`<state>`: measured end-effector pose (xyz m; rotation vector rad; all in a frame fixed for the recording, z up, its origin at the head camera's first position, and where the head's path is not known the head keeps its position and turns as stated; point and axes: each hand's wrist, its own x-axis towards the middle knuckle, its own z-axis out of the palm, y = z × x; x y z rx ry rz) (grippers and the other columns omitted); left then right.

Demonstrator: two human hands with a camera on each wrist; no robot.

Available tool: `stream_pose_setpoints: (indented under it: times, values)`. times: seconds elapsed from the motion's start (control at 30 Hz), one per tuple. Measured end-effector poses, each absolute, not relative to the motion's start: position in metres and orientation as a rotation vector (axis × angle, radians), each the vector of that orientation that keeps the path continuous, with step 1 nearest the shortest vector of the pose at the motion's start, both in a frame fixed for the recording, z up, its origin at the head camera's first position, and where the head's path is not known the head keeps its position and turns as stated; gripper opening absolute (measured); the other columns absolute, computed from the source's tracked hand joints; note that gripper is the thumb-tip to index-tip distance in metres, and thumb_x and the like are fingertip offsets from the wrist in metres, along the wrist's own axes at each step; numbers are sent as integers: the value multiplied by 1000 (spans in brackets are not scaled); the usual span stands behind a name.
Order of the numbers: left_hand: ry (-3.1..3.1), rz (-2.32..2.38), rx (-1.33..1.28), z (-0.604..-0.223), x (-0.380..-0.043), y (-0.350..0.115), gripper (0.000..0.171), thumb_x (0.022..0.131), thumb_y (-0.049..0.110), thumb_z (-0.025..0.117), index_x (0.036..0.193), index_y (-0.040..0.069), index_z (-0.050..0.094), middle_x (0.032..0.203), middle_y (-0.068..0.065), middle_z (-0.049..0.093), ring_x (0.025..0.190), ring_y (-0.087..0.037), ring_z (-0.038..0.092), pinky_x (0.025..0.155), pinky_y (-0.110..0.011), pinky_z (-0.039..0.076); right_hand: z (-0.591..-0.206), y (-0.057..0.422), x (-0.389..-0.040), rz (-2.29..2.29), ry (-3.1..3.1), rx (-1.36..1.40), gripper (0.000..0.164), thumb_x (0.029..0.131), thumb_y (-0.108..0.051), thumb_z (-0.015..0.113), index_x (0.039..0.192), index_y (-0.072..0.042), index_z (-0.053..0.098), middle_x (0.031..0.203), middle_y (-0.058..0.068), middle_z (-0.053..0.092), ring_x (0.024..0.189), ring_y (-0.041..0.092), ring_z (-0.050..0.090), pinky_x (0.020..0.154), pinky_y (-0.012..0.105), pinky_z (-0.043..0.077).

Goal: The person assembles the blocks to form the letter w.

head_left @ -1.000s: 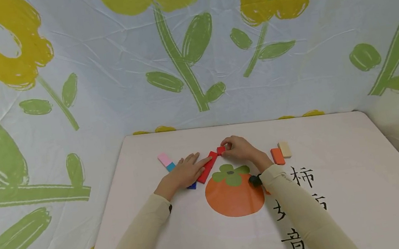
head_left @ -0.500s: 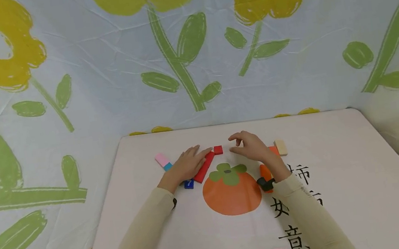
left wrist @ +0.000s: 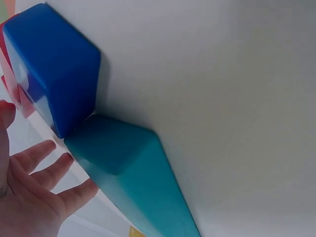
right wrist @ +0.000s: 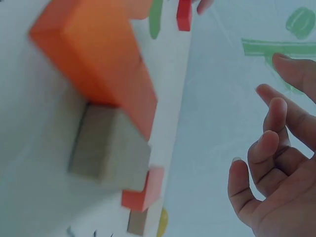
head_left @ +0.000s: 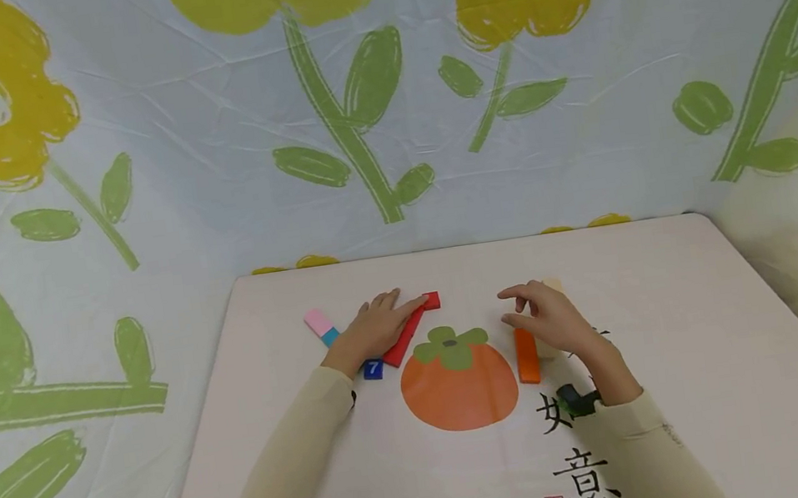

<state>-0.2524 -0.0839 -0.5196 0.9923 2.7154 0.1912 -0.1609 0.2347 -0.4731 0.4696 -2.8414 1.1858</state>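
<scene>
My left hand (head_left: 373, 326) lies with fingers stretched over a row of blocks. Its thumb reaches along a long red block (head_left: 404, 344) to the corner of a small red block (head_left: 432, 301). A blue block marked 7 (head_left: 373, 368) shows by the wrist; a pink and a light blue block (head_left: 330, 336) show beyond the hand. Up close in the left wrist view are a blue block (left wrist: 61, 64) and a teal block (left wrist: 131, 168). My right hand (head_left: 548, 318), fingers loosely bent and holding nothing, hovers over an orange block (head_left: 527, 357) and a wooden block (right wrist: 111, 148).
Another wooden block (head_left: 553, 285) shows partly behind the right hand. A printed persimmon (head_left: 459, 392) and black writing (head_left: 585, 477) mark the pale tabletop (head_left: 368, 472). A flowered cloth (head_left: 225, 137) hangs behind the table's far edge.
My right hand has let go of the small red block and moved right and nearer, over the orange block. The left hand keeps its place on the blocks. The head view has shifted slightly.
</scene>
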Motion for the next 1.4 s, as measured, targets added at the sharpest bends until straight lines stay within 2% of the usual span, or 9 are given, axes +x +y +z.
stream_pose_setpoints:
  times: [0.17,0.33,0.6,0.8,1.03,1.4]
  values:
    - [2700,168,988,-516,-251,-83,53,110,26,37,160,38,23,159,-19,28,142,-41,31,110,-63,29,-479,253,-146,1205,-2813,465,33,90,-8,75,121,-2,68,86,4,52,73,21,46,61,29,38]
    - [2692,96,972,-515,-251,-81,55,110,24,36,160,39,20,161,-18,26,143,-40,28,111,-61,29,-486,276,-135,1206,-2853,442,41,89,-10,76,128,0,64,90,7,53,77,23,44,57,29,38]
    - [2700,122,942,-518,-251,-83,51,110,30,34,159,38,25,160,-17,28,143,-40,28,111,-62,28,-502,300,-127,1180,-2969,382,51,84,-15,82,130,-1,63,91,11,54,71,20,44,56,29,38]
    - [2705,52,957,-521,-252,-83,53,110,28,35,160,39,21,161,-16,26,144,-39,28,111,-61,29,-509,305,-129,1169,-3059,366,56,82,-17,85,129,-1,60,93,9,55,78,23,47,62,33,40]
    - [2700,81,943,-522,-254,-80,52,110,32,35,160,39,23,161,-16,26,144,-39,27,111,-62,27,-511,305,-131,1113,-3137,338,59,81,-21,86,129,-4,56,96,9,56,82,25,51,67,37,44]
    - [2676,104,930,-514,-252,-81,52,110,31,36,159,39,24,161,-18,26,145,-40,26,112,-63,26,-514,301,-135,1059,-3164,345,68,76,-28,90,127,-1,55,95,9,56,81,24,50,66,37,44]
